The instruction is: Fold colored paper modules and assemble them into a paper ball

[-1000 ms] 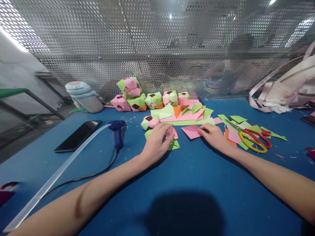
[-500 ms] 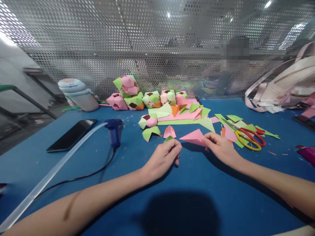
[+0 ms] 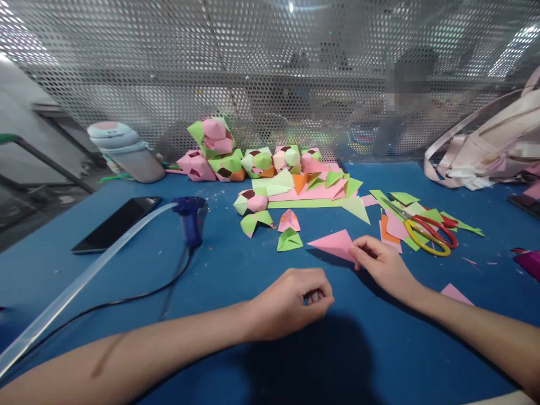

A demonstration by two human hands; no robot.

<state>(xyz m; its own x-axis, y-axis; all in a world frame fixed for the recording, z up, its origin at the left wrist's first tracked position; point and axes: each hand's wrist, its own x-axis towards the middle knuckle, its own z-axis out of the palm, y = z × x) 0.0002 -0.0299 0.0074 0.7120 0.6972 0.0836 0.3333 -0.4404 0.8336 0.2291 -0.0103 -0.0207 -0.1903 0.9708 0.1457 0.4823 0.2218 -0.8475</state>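
Observation:
A folded pink paper triangle [image 3: 333, 244] is pinched at its right end between the thumb and fingers of my right hand [image 3: 382, 264]. Its sharp tip points left, just above the blue table. My left hand [image 3: 293, 301] is nearer to me, fingers curled in and thumb tip close to them; nothing shows in the gap. Beyond it lie a small folded green paper piece [image 3: 290, 240], a pink folded piece [image 3: 289, 220] and another green one [image 3: 256, 223]. A pink and green paper ball [image 3: 251, 201] sits behind these.
Paper balls [image 3: 230, 164] line the mesh partition [image 3: 270, 79]. Red- and yellow-handled scissors [image 3: 428, 233] rest on scraps at right. To the left are a blue glue gun [image 3: 192, 222] with a long glue stick [image 3: 99, 273], a phone [image 3: 118, 224] and a bottle [image 3: 126, 152]. A bag [image 3: 493, 146] stands far right.
My left hand has drawn back toward me, uncovering the small green piece. The right hand still holds the pink triangle, slightly lower. The view has shifted a little.

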